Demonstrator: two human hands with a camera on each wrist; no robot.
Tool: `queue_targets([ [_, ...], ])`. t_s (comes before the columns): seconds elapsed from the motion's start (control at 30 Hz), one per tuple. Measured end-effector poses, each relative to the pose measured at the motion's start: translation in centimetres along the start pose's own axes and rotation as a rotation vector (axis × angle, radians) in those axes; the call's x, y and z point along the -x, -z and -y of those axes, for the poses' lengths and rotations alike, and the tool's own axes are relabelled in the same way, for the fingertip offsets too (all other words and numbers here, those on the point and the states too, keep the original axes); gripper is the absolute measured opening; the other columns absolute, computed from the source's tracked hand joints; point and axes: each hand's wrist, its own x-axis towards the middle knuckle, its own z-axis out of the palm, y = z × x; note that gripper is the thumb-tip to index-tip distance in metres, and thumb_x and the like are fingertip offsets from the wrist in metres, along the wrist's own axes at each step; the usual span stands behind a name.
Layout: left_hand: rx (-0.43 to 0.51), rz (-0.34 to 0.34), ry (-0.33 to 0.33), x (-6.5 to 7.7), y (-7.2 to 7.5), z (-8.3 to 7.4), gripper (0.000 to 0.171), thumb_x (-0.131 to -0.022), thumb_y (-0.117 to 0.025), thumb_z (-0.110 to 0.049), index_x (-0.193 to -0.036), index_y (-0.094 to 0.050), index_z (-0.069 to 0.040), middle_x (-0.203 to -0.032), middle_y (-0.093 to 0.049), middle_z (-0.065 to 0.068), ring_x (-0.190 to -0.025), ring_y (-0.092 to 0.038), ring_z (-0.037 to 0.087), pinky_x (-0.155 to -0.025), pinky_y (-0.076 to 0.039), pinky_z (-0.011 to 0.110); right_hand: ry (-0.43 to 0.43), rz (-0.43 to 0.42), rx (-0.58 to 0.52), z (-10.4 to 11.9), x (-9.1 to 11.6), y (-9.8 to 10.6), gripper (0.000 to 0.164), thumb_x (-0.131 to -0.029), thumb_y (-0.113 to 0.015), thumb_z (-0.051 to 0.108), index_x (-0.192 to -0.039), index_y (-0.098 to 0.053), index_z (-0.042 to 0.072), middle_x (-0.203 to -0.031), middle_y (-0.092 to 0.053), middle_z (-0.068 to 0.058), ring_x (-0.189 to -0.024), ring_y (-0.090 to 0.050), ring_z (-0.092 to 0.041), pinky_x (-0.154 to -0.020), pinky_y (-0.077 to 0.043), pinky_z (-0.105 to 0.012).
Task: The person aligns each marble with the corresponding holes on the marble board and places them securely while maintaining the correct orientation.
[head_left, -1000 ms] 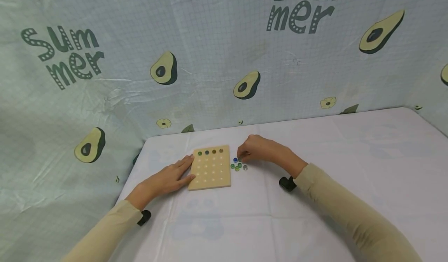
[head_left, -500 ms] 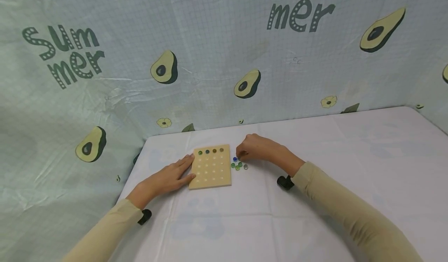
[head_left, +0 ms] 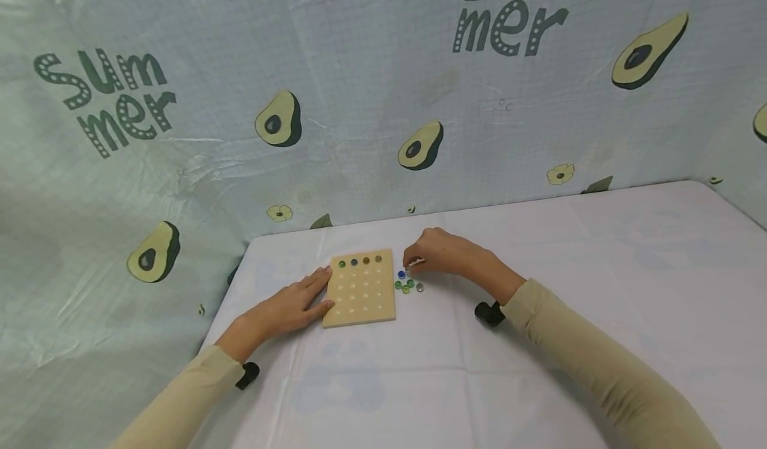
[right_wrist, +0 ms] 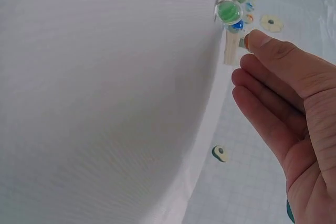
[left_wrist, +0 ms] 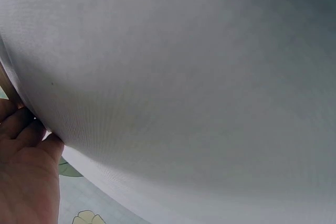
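A light wooden board (head_left: 359, 296) with rows of small dimples lies on the table. Glass marbles fill its far row, among them a green marble (head_left: 342, 264). My left hand (head_left: 293, 309) rests at the board's left edge, fingers extended and thumb on its near corner. Just right of the board, my right hand (head_left: 440, 252) pinches a small marble between thumb and index finger, mostly hidden by the fingertips. Below it sit a blue marble (head_left: 401, 274), green ones and a clear marble (head_left: 420, 288). The right wrist view shows a green-swirled marble (right_wrist: 229, 11) beyond the thumb.
A white cloth covers the table (head_left: 539, 342). Behind it hangs a pale curtain (head_left: 347, 56) printed with avocados and lettering. Dark wrist cameras sit under both wrists, the right camera (head_left: 489, 314) close over the cloth.
My right hand has risen slightly from the loose marbles with one at its fingertips. The left hand stays on the board, and the other marbles keep their places.
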Motion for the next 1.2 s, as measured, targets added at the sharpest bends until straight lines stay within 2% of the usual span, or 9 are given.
queue_targets([
  [0.5,0.005,-0.012,-0.013,-0.2,0.0,0.1,0.082,-0.105,-0.042,-0.059,-0.163,-0.017,-0.005,-0.168,-0.02,0.016,-0.153,-0.023,0.036,-0.118,-0.028,0.06,0.042,-0.031,0.0,0.5,-0.1,0.4,0.01,-0.092,-0.077,0.014,-0.101,-0.08,0.01,-0.095,-0.077,0.004,-0.082,-0.067,-0.002,-0.076,-0.056,-0.021],
  [0.97,0.003,-0.011,-0.022,-0.1,-0.1,0.3,0.082,-0.105,-0.042,-0.058,-0.163,-0.018,-0.005,-0.168,-0.02,0.016,-0.153,-0.023,0.036,-0.118,-0.028,0.06,0.021,-0.014,-0.029,1.5,-0.8,0.5,0.015,-0.092,-0.077,0.013,-0.106,-0.08,0.009,-0.1,-0.077,0.003,-0.087,-0.069,-0.004,-0.08,-0.056,-0.019],
  [1.2,-0.003,-0.015,-0.029,-0.1,-0.2,0.4,0.081,-0.106,-0.042,-0.057,-0.163,-0.018,-0.004,-0.167,-0.021,0.017,-0.153,-0.023,0.036,-0.118,-0.028,0.059,0.062,-0.041,-0.03,1.7,-1.2,0.4,0.014,-0.091,-0.078,0.013,-0.104,-0.08,0.009,-0.1,-0.078,0.003,-0.087,-0.07,-0.003,-0.079,-0.056,-0.018],
])
